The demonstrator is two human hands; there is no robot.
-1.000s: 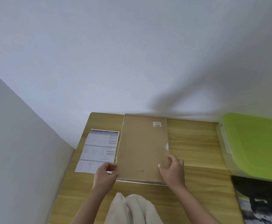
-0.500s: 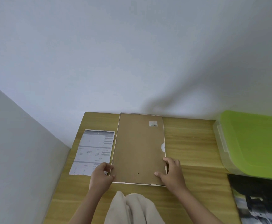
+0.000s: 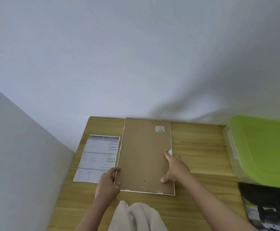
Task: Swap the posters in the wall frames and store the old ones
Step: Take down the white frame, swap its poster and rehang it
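Observation:
A picture frame [image 3: 144,152] lies face down on the wooden table [image 3: 199,147], its brown backing board up, a small barcode label near its far right corner. My left hand [image 3: 108,182] grips the frame's near left edge. My right hand [image 3: 175,167] lies spread on the backing board at the right edge, its forefinger by a small white notch there. A printed sheet [image 3: 97,157] with tables lies flat to the left of the frame. A dark black-and-white poster [image 3: 269,207] lies at the table's near right.
A clear storage box with a green lid [image 3: 262,147] stands at the right of the table. Grey walls close off the left side and the back. Pale cloth-covered knees [image 3: 136,217] show at the table's near edge.
The frame has come down flat on the table. My right hand has slid forward along the right edge, its fingers now spread on the backing board.

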